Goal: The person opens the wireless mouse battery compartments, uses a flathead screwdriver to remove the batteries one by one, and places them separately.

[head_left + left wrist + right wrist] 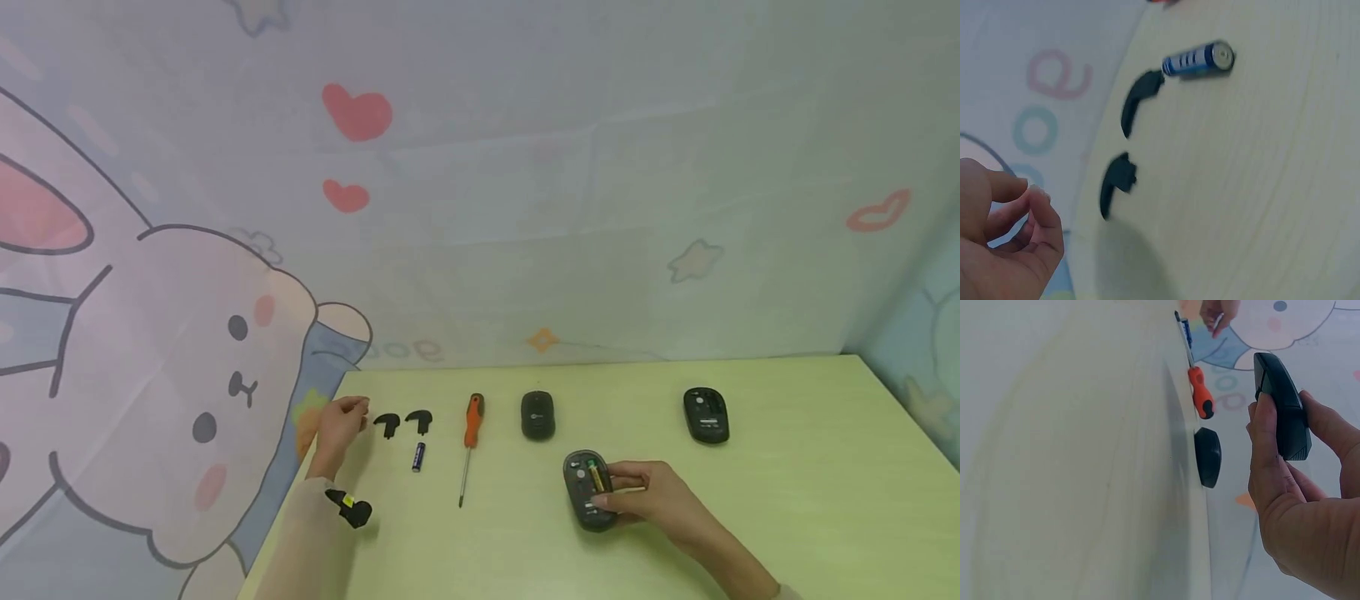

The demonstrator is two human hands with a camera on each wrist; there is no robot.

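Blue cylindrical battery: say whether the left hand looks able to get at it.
Probably yes: the left hand is nearby, and only two curved black pieces lie near the way; the battery looks uncovered.

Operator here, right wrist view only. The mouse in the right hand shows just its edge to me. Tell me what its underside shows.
Observer: A green-and-gold battery lies exposed in the underside of the mouse that the right hand holds.

Operator: Now report what lies on the table close to the left hand.

Observer: Two curved black pieces: one next to the hand, the other a little further in.

Operator: Check the table's right side too.

Observer: Another mouse lies there, underside up.
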